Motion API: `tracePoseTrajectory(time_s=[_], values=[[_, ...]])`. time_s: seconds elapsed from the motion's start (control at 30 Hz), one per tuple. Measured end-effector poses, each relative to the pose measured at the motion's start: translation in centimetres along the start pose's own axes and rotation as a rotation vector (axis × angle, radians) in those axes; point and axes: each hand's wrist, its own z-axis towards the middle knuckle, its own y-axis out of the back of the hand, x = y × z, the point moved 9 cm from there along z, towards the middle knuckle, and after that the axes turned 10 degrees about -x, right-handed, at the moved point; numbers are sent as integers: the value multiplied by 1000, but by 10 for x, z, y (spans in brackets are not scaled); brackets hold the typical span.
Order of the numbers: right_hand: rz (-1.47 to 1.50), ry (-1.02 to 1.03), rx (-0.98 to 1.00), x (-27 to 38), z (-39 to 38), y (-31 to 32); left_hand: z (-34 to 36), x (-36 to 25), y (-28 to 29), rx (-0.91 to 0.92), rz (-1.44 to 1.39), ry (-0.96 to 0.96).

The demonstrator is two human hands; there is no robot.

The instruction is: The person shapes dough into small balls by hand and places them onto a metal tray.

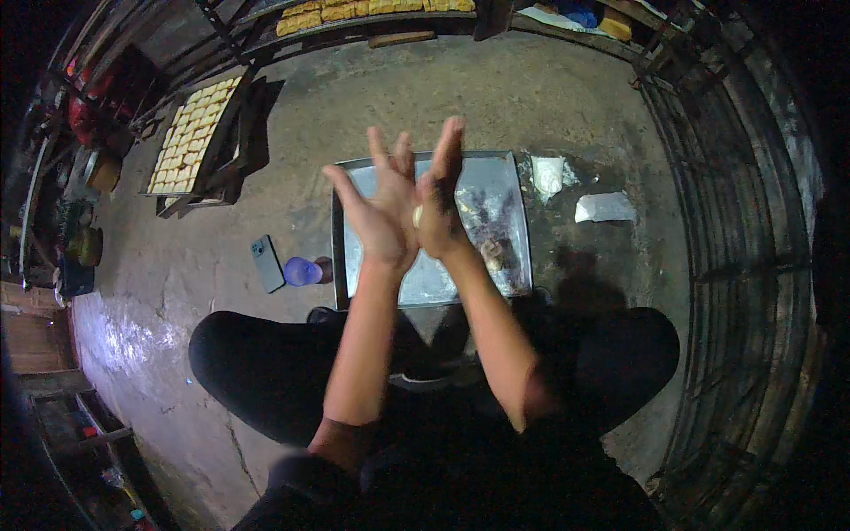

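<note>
My left hand (pixel 382 208) and right hand (pixel 440 199) press flat together on a small pale lump (pixel 417 215) (dough, I think). It seems soft and squishy, best held in the palms.

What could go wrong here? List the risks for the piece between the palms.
1. The small pale lump is only pinched between the left hand and right hand with fingers spread; it might slip onto the metal tray or past it to the floor.
2. The phone and blue cup lie close by and could get knocked.
</note>
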Motion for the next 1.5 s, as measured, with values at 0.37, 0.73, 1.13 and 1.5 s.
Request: tracePoseTrajectory(time_s=[0.37,0.73,1.13,1.5], values=[[308,-77,-37,51,-2,-15,3,-20,-10,97,644,-400],[-69,142,188,52,-14,-11,3,2,0,142,-345,138],[-89,252,79,82,-10,-19,8,7,10,166,43,-49],[-88,-41,173,37,-23,-24,11,-32,6,18,40,-142]])
